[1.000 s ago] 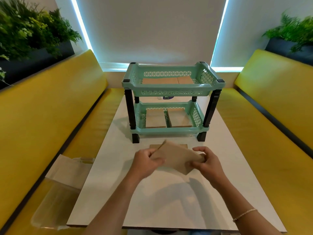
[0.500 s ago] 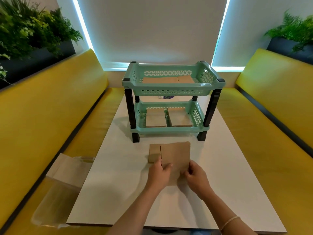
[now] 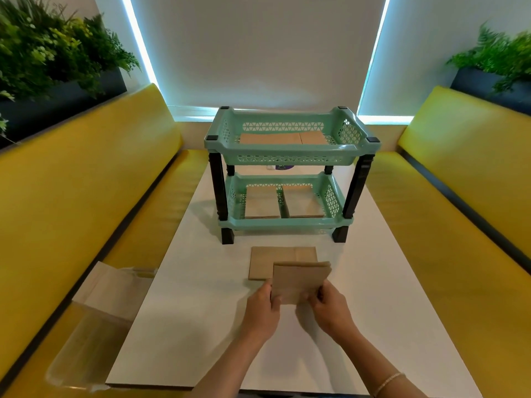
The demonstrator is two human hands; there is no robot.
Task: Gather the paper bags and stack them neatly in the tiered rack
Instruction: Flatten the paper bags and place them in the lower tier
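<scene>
white table point(image 3: 201, 326), both hands pinching folded paper bags point(image 3: 300, 278)

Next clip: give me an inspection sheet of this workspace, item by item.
Surface: white table, bare near the edges.
Job's things: mint tiered rack at the far end, flat paper bags in the top tray and two stacks in the lower one; one loose bag lies flat before the rack; held bags are raised over it.
Clutter: clear plastic wrapper on the left bench.
Grip: left hand and right hand both pinch the held bags.
Cables: nothing seen.
Surroundings: yellow benches, planters, window blind.
</scene>
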